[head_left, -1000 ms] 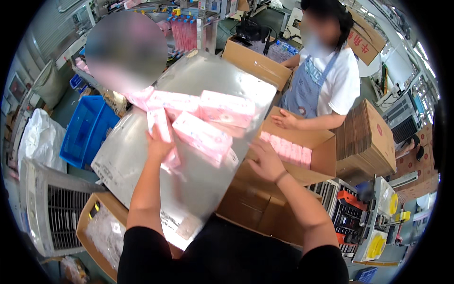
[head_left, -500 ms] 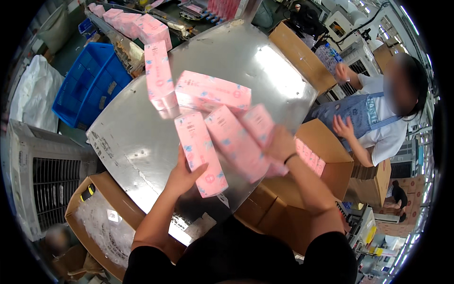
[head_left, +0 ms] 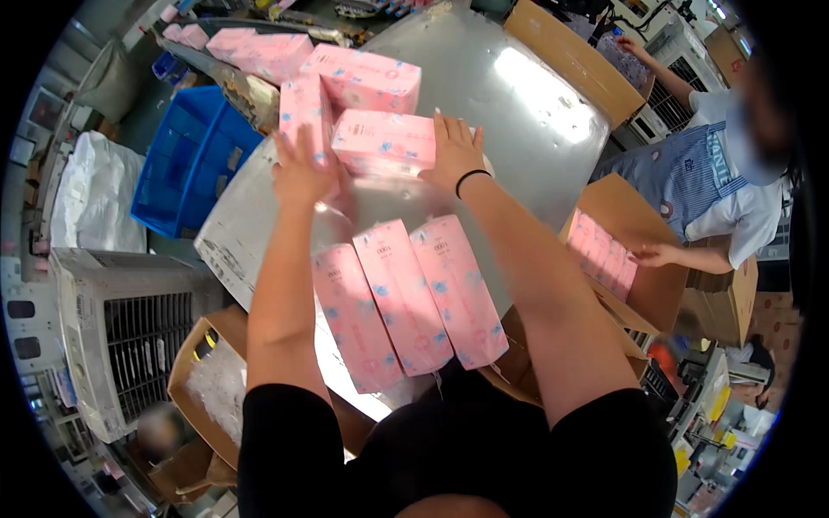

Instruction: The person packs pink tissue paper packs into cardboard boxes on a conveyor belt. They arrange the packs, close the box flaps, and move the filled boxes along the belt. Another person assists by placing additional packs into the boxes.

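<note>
The fingers of the left hand are spread flat against the upright pink rectangular tissue pack, and the fingers of the right hand, marked by a black wristband, are laid open against the end of the flat-lying pink tissue pack; neither hand is clenched, and both packs are pressed between the palms rather than gripped. A third pink pack is seen lying just behind these 2, touching them. Half a second earlier 3 packs were held in the hands near the body; now those 3 long pink packs are set down side by side at the near edge of the round shiny metal table, and the arms are stretched to the far cluster. It is judged that 1 batch has been placed and the next is being gathered. Outward, a blue plastic crate stands left of the table, an open cardboard box with pink packs lies to the right, and a co-worker's hand rests at that box.
</note>
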`<state>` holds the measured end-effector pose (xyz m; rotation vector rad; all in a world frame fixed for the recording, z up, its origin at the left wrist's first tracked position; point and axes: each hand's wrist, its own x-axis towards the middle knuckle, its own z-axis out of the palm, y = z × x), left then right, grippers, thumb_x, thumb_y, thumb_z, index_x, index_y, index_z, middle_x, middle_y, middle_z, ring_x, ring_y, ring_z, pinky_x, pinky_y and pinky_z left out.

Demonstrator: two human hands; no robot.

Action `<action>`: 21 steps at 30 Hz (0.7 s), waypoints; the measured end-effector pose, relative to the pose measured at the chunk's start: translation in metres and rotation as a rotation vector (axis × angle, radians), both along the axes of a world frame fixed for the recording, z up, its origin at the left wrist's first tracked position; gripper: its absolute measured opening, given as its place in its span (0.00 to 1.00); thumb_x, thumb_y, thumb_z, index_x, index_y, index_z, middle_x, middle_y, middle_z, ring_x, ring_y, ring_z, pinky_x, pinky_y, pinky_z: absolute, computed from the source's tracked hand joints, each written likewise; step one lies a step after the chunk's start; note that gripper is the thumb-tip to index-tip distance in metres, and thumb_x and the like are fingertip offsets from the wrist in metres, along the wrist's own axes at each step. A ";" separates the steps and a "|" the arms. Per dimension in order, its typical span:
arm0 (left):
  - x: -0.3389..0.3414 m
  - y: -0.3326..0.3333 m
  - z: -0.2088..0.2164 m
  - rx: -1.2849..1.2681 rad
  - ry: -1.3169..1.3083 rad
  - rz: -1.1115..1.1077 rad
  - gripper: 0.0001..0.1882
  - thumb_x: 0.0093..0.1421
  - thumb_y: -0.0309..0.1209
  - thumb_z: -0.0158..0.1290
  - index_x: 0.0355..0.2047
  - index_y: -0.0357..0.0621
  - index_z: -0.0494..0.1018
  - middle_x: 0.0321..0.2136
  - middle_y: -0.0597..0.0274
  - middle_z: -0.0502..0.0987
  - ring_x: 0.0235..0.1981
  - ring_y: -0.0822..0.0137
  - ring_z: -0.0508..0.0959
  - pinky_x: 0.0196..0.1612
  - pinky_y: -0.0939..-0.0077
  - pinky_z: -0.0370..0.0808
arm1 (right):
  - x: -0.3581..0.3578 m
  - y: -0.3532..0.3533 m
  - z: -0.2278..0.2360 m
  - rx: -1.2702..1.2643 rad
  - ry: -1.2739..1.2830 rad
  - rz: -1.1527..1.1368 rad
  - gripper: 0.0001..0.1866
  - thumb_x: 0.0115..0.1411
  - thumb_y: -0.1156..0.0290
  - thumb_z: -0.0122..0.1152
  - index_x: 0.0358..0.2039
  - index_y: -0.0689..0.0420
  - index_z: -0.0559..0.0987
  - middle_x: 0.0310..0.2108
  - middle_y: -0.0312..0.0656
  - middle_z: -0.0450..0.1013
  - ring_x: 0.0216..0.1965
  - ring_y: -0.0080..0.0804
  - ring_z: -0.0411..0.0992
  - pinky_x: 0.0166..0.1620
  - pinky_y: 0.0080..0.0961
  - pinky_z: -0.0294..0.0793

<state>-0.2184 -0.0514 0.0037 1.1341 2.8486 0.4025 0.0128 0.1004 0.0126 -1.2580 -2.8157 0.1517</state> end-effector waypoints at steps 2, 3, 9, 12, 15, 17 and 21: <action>-0.019 -0.008 -0.004 -0.077 -0.112 0.050 0.53 0.50 0.50 0.62 0.73 0.65 0.47 0.72 0.42 0.48 0.68 0.35 0.58 0.66 0.51 0.63 | 0.016 -0.018 0.006 -0.112 -0.079 -0.051 0.55 0.52 0.47 0.68 0.71 0.61 0.52 0.66 0.56 0.58 0.68 0.53 0.55 0.70 0.55 0.49; -0.028 -0.030 -0.009 -0.079 -0.111 0.004 0.52 0.50 0.46 0.62 0.73 0.64 0.48 0.70 0.38 0.50 0.67 0.35 0.59 0.65 0.51 0.64 | 0.037 -0.025 0.010 -0.149 -0.062 -0.073 0.55 0.52 0.47 0.68 0.71 0.62 0.52 0.65 0.56 0.59 0.67 0.54 0.56 0.69 0.53 0.51; 0.020 -0.237 0.020 -0.067 -0.313 -0.280 0.56 0.46 0.38 0.67 0.72 0.48 0.48 0.65 0.34 0.55 0.62 0.35 0.63 0.64 0.48 0.65 | 0.205 -0.109 0.041 -0.417 -0.096 -0.209 0.54 0.52 0.47 0.68 0.67 0.69 0.54 0.63 0.60 0.59 0.63 0.57 0.62 0.63 0.42 0.65; 0.090 -0.313 0.042 -0.173 -0.627 -0.354 0.66 0.44 0.49 0.71 0.73 0.42 0.41 0.70 0.32 0.46 0.70 0.34 0.51 0.69 0.44 0.55 | 0.231 -0.141 0.035 -0.714 0.203 -0.170 0.59 0.50 0.44 0.70 0.68 0.71 0.51 0.65 0.64 0.57 0.64 0.58 0.62 0.63 0.43 0.66; 0.148 -0.293 0.033 -0.134 -0.566 -0.134 0.70 0.42 0.52 0.73 0.73 0.41 0.39 0.71 0.38 0.48 0.70 0.31 0.48 0.69 0.45 0.55 | 0.227 -0.159 0.013 -0.689 0.192 -0.225 0.65 0.48 0.39 0.71 0.70 0.71 0.46 0.66 0.67 0.55 0.64 0.59 0.62 0.64 0.41 0.65; 0.142 -0.253 0.025 -0.131 -0.413 -0.103 0.70 0.39 0.51 0.74 0.73 0.42 0.41 0.71 0.44 0.51 0.68 0.29 0.51 0.68 0.45 0.57 | 0.210 -0.137 0.013 -0.646 0.066 -0.306 0.69 0.46 0.35 0.70 0.71 0.70 0.43 0.67 0.68 0.54 0.65 0.60 0.61 0.65 0.40 0.64; 0.124 -0.258 0.006 0.006 -0.311 -0.152 0.72 0.37 0.55 0.74 0.72 0.39 0.43 0.71 0.48 0.53 0.67 0.28 0.52 0.63 0.44 0.64 | 0.216 -0.152 0.037 -0.610 -0.027 -0.341 0.71 0.46 0.29 0.65 0.71 0.69 0.42 0.65 0.68 0.56 0.62 0.61 0.65 0.62 0.41 0.68</action>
